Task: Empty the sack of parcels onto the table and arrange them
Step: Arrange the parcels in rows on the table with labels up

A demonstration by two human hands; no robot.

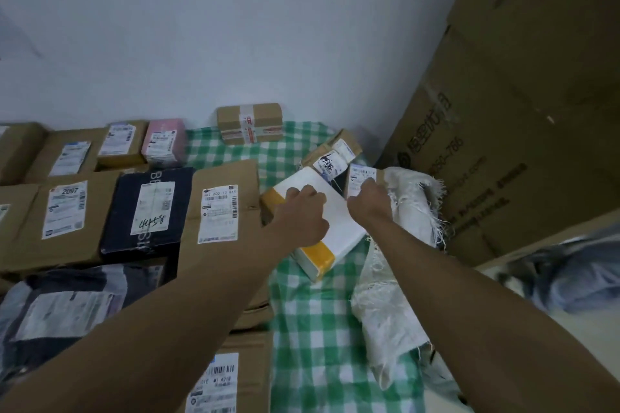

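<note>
Mostly the sorting looks done on my left: labelled parcels, among them the dark parcel (147, 208) and the tall brown box (221, 211), lie in rows on the table (315, 345) with its green checked cloth. What I judge is left sits at the far right, where the white sack (402, 211) lies slumped and seemingly near empty. My left hand (302, 214) rests on the white parcel (322, 221) with yellow tape, fingers curled over its top. My right hand (367, 201) reaches the small labelled box (360, 179) at the sack's mouth; whether its fingers pinch it I cannot tell.
</note>
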